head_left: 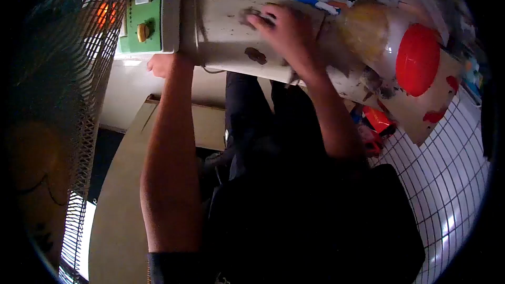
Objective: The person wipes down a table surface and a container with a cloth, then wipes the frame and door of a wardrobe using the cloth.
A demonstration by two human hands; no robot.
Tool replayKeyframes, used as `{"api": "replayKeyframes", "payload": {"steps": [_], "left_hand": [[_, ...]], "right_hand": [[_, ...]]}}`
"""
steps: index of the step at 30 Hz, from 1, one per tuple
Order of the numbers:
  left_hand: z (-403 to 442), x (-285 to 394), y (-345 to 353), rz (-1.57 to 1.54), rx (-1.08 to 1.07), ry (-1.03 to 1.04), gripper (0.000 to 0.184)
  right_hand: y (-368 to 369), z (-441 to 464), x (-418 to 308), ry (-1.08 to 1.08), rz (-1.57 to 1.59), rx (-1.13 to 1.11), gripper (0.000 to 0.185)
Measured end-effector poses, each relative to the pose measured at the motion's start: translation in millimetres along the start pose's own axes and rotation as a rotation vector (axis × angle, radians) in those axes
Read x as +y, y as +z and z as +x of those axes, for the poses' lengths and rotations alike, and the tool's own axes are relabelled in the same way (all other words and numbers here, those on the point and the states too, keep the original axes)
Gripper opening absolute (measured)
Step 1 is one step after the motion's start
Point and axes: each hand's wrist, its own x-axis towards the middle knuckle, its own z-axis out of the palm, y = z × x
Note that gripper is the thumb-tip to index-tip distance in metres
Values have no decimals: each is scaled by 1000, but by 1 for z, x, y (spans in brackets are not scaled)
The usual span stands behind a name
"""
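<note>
A stained pale worktop [223,37] stretches before the seated person, with a green-panelled appliance [139,16] at its left end and a red-lidded jar [376,31] toward the right. The person's right hand [284,31], blurred, hovers above the worktop with fingers bent beside a small dark-grey thing [246,17], its grip on it unclear; the left hand [167,65] is near the appliance's lower corner, its fingers too hidden to show whether they hold anything.

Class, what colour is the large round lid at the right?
The lid is red; the head view shows it.
</note>
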Motion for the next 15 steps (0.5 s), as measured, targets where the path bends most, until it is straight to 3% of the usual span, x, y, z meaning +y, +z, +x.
{"api": "replayKeyframes", "payload": {"steps": [1, 3, 6, 7, 9, 11, 12, 15], "left_hand": [[-4, 0, -2, 76, 21, 91, 55], [11, -6, 1, -26, -15, 76, 58], [7, -1, -1, -80, -116, -60, 73], [4, -1, 3, -17, -19, -10, 50], [2, 4, 6, 40, 79, 36, 36], [3, 6, 1, -189, 97, -142, 36], [3, 6, 0, -264, 108, -202, 39], [6, 4, 4, -286, 107, -185, 44]], "right_hand": [[6, 7, -5, -16, 40, -7, 38], [29, 17, -1, -68, 106, 85, 40], [29, 14, 12, -156, 100, 201, 43], [19, 7, 21, -35, 146, 98, 44], [12, 4, 23, 78, 189, -6, 44], [10, 3, 16, 117, 230, 15, 43], [24, 10, 12, -37, 231, 106, 39], [50, 30, -5, -113, 170, 85, 38]]}}
